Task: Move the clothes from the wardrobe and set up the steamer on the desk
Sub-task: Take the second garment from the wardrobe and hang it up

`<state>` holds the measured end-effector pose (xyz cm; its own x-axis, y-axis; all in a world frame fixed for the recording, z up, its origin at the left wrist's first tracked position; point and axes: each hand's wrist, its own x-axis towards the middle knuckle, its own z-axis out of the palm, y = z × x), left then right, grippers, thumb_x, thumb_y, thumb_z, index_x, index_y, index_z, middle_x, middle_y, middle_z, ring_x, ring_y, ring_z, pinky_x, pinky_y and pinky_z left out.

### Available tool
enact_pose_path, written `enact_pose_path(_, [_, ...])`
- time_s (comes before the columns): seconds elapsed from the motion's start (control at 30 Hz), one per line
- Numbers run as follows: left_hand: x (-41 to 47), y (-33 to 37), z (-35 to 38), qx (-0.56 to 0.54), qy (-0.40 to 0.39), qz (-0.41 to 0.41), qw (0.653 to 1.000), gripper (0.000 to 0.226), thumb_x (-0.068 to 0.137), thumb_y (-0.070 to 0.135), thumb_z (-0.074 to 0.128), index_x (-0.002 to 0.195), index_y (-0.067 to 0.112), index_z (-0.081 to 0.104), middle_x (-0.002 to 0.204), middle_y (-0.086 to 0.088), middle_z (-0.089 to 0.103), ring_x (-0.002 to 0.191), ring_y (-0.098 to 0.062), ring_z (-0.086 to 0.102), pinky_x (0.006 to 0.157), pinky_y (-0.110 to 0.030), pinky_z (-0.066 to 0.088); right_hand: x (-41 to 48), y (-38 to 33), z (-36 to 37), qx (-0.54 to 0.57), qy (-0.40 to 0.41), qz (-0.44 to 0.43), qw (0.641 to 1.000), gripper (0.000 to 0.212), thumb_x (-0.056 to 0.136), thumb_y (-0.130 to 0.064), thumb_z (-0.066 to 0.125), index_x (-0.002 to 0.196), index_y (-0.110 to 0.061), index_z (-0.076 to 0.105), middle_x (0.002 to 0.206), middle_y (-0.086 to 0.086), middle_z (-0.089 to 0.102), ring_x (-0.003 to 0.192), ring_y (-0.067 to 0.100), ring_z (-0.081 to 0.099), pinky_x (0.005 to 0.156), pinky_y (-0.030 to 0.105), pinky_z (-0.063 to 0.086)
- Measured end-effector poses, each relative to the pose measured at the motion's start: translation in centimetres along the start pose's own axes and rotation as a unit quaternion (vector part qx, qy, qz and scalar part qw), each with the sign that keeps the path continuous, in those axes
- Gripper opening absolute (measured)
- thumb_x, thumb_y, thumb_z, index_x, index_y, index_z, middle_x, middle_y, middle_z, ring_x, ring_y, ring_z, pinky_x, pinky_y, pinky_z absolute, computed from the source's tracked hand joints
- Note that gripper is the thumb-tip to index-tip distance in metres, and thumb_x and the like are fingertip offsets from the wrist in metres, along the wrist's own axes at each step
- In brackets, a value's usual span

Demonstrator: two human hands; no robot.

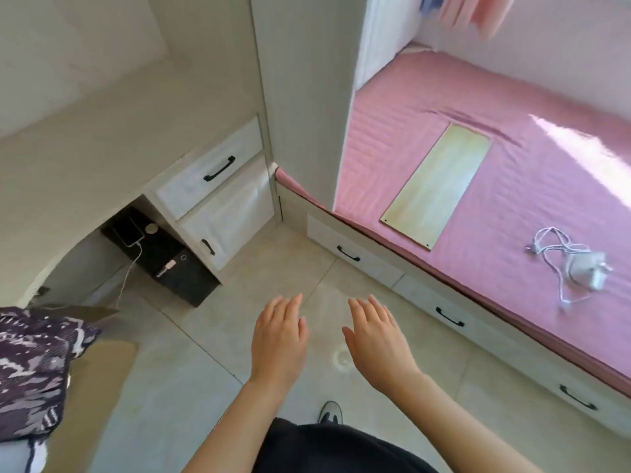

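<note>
My left hand [278, 339] and my right hand [374, 343] hover side by side over the tiled floor, palms down, fingers loosely spread, holding nothing. The desk [78, 172] runs along the left with white drawers under it. A tall white wardrobe panel [304, 97] stands between the desk and the bed. Pink clothes [478, 11] hang blurred at the top right above the bed. A purple patterned cloth [30, 370] lies at the left edge. No steamer shows.
A bed with a pink sheet [512, 186] fills the right; a pale board [437, 186] and a white charger with its cable [573, 264] lie on it. Drawers [355, 257] line the bed base. A black computer case [164, 261] with a phone on it sits under the desk.
</note>
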<state>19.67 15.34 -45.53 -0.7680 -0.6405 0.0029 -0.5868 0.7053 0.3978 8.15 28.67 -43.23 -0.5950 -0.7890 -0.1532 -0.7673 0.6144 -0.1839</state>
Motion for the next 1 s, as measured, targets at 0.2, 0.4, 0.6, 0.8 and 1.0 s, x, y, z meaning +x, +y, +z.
enact_pose_path(0.2, [3.6, 5.7, 1.5, 0.008, -0.016, 0.072, 0.997, 0.040, 0.092, 0.021, 0.056, 0.130, 0.011, 0.056, 0.125, -0.002, 0.063, 0.124, -0.023, 0.052, 0.101, -0.037, 0.044, 0.6, 5.3, -2.0, 0.031, 0.011, 0.061, 0.998, 0.057, 0.100, -0.037, 0.038, 0.147, -0.008, 0.027, 0.150, 0.009, 0.035, 0.144, 0.029, 0.021, 0.118, 0.041, 0.020])
enact_pose_path(0.4, [8.6, 9.0, 2.6, 0.010, -0.009, 0.123, 0.992, 0.038, 0.090, 0.018, 0.060, 0.127, 0.009, 0.058, 0.121, -0.003, 0.064, 0.121, -0.024, 0.054, 0.098, -0.037, 0.047, 3.3, 9.1, -2.5, 0.022, 0.033, 0.101, 0.994, 0.054, 0.094, -0.034, 0.053, 0.137, -0.003, 0.045, 0.136, 0.012, 0.053, 0.134, 0.034, 0.040, 0.109, 0.045, 0.037])
enact_pose_path(0.6, [16.6, 11.4, 3.6, -0.008, -0.006, 0.143, 0.990, 0.038, 0.089, 0.017, 0.060, 0.126, 0.009, 0.059, 0.121, -0.002, 0.064, 0.123, -0.023, 0.053, 0.095, -0.037, 0.047, 9.4, 13.3, -4.7, 0.007, 0.058, 0.127, 0.990, 0.053, 0.090, -0.031, 0.058, 0.133, -0.002, 0.048, 0.131, 0.012, 0.057, 0.130, 0.036, 0.045, 0.105, 0.047, 0.041])
enact_pose_path(0.8, [26.3, 13.6, 3.2, -0.028, 0.000, 0.158, 0.987, 0.039, 0.092, 0.018, 0.055, 0.129, 0.008, 0.056, 0.125, -0.004, 0.062, 0.128, -0.024, 0.047, 0.102, -0.040, 0.045, 18.0, 16.3, -8.0, -0.004, 0.064, 0.121, 0.991, 0.050, 0.092, -0.032, 0.053, 0.133, -0.002, 0.048, 0.130, 0.014, 0.057, 0.128, 0.036, 0.046, 0.106, 0.046, 0.039])
enact_pose_path(1.0, [34.7, 15.6, 2.9, -0.025, 0.008, 0.191, 0.981, 0.038, 0.091, 0.016, 0.056, 0.128, 0.005, 0.056, 0.127, -0.010, 0.061, 0.128, -0.028, 0.049, 0.108, -0.042, 0.040, 25.3, 18.6, -10.6, 0.002, 0.079, 0.122, 0.989, 0.048, 0.089, -0.030, 0.060, 0.127, -0.002, 0.053, 0.122, 0.013, 0.062, 0.120, 0.036, 0.053, 0.098, 0.046, 0.047])
